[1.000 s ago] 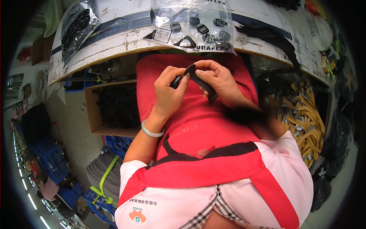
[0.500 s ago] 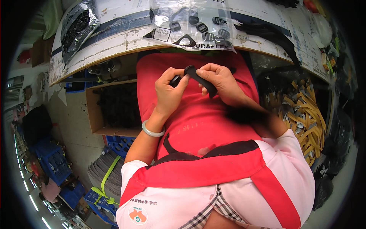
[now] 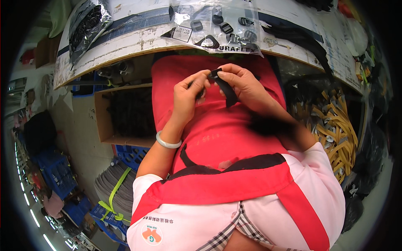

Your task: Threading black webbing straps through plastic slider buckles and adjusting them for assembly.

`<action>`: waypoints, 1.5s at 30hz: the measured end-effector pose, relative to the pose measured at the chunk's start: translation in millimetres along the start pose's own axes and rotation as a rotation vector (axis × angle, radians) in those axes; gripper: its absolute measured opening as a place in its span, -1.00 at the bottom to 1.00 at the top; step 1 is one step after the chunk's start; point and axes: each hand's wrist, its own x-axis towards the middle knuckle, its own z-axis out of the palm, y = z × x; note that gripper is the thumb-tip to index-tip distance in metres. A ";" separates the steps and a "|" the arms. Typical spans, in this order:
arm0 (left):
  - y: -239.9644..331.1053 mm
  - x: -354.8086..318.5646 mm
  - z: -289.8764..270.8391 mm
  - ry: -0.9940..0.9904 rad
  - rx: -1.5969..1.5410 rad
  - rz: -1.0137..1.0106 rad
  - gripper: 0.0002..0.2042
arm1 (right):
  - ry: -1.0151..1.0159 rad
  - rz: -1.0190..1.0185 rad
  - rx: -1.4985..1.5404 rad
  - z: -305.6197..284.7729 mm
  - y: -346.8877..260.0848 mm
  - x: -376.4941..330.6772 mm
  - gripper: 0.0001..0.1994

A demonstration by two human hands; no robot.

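Observation:
Over my red-aproned lap, a short black webbing strap [image 3: 228, 93] hangs from between my two hands. My right hand [image 3: 243, 87] pinches it near its upper end, thumb on top. A small dark piece, perhaps a plastic buckle [image 3: 215, 73], sits where the fingertips of both hands meet. My left hand [image 3: 186, 93] is closed, its thumb and forefinger at that piece. Another black part [image 3: 198, 88] shows among the left fingers; its kind is too hidden to make out.
Ahead stands a worn white table [image 3: 138, 35] bearing a clear plastic bag of black buckles [image 3: 226, 27], another bag [image 3: 88, 31] and black straps [image 3: 293, 35]. A cardboard box [image 3: 104, 117] of dark pieces lies left; yellow strips [image 3: 335, 134] are piled right.
My left fingers have shifted up and right to the strap's upper end, and the black part there is now mostly covered. The right hand has risen slightly, still pinching the strap.

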 end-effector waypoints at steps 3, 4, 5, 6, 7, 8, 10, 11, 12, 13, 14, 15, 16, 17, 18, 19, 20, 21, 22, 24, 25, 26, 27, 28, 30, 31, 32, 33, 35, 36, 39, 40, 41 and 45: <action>-4.3 1.0 -2.0 0.045 -0.448 -0.503 -0.82 | 0.044 -0.202 -0.240 0.5 8.4 0.0 -0.82; -7.4 0.5 -1.1 0.050 -0.434 -0.495 -0.82 | 0.075 -0.388 -0.424 1.0 14.1 -0.5 -0.86; -7.5 1.9 1.9 0.053 -0.421 -0.487 -0.81 | 0.107 -0.576 -0.608 1.3 16.5 -0.8 -0.88; -2.4 -0.5 6.2 0.075 -0.395 -0.441 -0.81 | 0.061 -0.719 -0.572 9.0 10.3 -6.3 -0.86; -3.2 -1.2 6.7 0.085 -0.399 -0.440 -0.81 | 0.030 -0.824 -0.555 18.3 0.4 -13.6 -0.86; -3.5 0.0 6.9 0.114 -0.349 -0.352 -0.81 | 0.057 -0.690 -0.501 26.8 -9.7 -24.4 -0.88; -3.1 -1.9 7.1 0.172 -0.260 -0.224 -0.81 | 0.079 -0.554 -0.449 29.7 -12.9 -27.3 -0.89; -2.8 -2.9 8.4 0.169 -0.261 -0.223 -0.81 | 0.124 -0.377 -0.453 24.1 -10.4 -20.6 -0.89; -2.6 -4.4 9.5 0.176 -0.172 -0.195 -0.82 | 0.168 -0.199 -0.455 19.6 -8.2 -15.7 -0.86; -2.5 -4.8 10.5 0.184 -0.084 -0.166 -0.83 | 0.170 -0.201 -0.456 16.3 -6.5 -14.1 -0.86; -3.3 -7.3 10.8 0.185 -0.086 -0.169 -0.83 | 0.176 -0.190 -0.468 13.7 -2.9 -14.2 -0.82; -4.2 -9.5 11.2 0.168 -0.030 -0.123 -0.84 | 0.182 -0.179 -0.479 11.8 -1.0 -14.3 -0.78; -5.2 -11.3 11.6 0.151 0.026 -0.078 -0.85 | 0.150 -0.161 -0.477 10.9 -1.5 -13.5 -0.74; -6.5 -11.4 11.3 0.151 0.026 -0.078 -0.85 | 0.150 -0.161 -0.477 13.4 -2.2 -12.4 -0.74; -9.0 -11.3 10.6 0.125 0.091 0.043 -0.86 | 0.142 -0.147 -0.434 17.5 -2.6 -10.8 -0.76; -10.8 -11.3 9.7 0.098 0.156 0.164 -0.87 | 0.134 -0.132 -0.390 19.8 -2.5 -9.6 -0.77; -10.9 -9.7 7.6 0.097 0.156 0.166 -0.87 | 0.135 -0.135 -0.391 19.4 -3.5 -8.5 -0.77; -10.3 -8.4 3.5 0.088 0.136 0.136 -0.87 | 0.133 -0.077 -0.248 18.4 -4.3 -7.0 -0.79; -9.6 -7.8 -0.1 0.080 0.117 0.106 -0.87 | 0.130 -0.019 -0.105 17.0 -5.1 -4.9 -0.80; -7.4 -10.1 -2.4 0.042 0.084 0.082 -0.88 | 0.015 0.112 -0.104 -1.6 -3.5 0.5 -0.80; -5.9 -12.5 -3.8 0.005 0.050 0.058 -0.89 | -0.100 0.243 -0.101 -8.3 -2.0 3.0 -0.79; -4.2 -15.2 -6.8 0.010 0.051 0.057 -0.89 | -0.125 0.269 -0.057 -7.5 -1.0 5.2 -0.81; -1.4 -18.9 -11.0 0.003 0.002 -0.021 -0.90 | -0.131 0.273 -0.057 -4.6 1.3 8.6 -0.81; 3.0 -24.0 -16.8 -0.001 -0.047 -0.097 -0.91 | -0.116 0.217 -0.140 0.2 5.1 13.5 -0.82; 31.3 -36.7 -35.5 -0.015 0.121 -0.087 -0.91 | -0.059 0.077 -0.219 4.3 12.0 27.6 -0.84; 49.3 -42.2 -45.7 -0.050 0.279 -0.077 -0.92 | -0.036 0.013 -0.221 0.9 9.5 30.0 -0.85; 75.6 -53.4 -55.2 0.040 0.361 -0.064 -0.91 | 0.001 -0.005 -0.252 -2.4 6.5 31.6 -0.85; 89.9 -67.8 -76.4 0.149 0.424 -0.057 -0.89 | 0.034 -0.019 -0.286 -4.3 5.6 32.9 -0.85; 109.5 -95.7 -113.4 0.565 0.747 0.240 -0.81 | -0.023 0.022 -0.361 0.1 5.0 31.9 -0.85; 117.1 -109.1 -129.6 0.656 0.742 0.220 -0.76 | -0.058 0.056 -0.440 3.6 5.2 31.1 -0.86; 115.3 -120.2 -150.9 0.640 0.651 0.097 -0.66 | -0.217 -0.031 -0.616 28.9 10.7 27.4 -0.86; 104.5 -113.8 -140.0 0.551 0.551 0.039 -0.65 | -0.278 -0.024 -0.610 42.1 8.5 23.8 -0.86; 97.0 -101.1 -115.2 0.455 0.500 -0.041 -0.58 | -0.303 -0.069 -0.635 49.9 15.3 25.1 -0.84; 39.3 -70.3 -49.2 -0.054 0.219 -0.093 -0.38 | -0.431 -0.338 -0.897 70.8 13.2 26.5 -0.80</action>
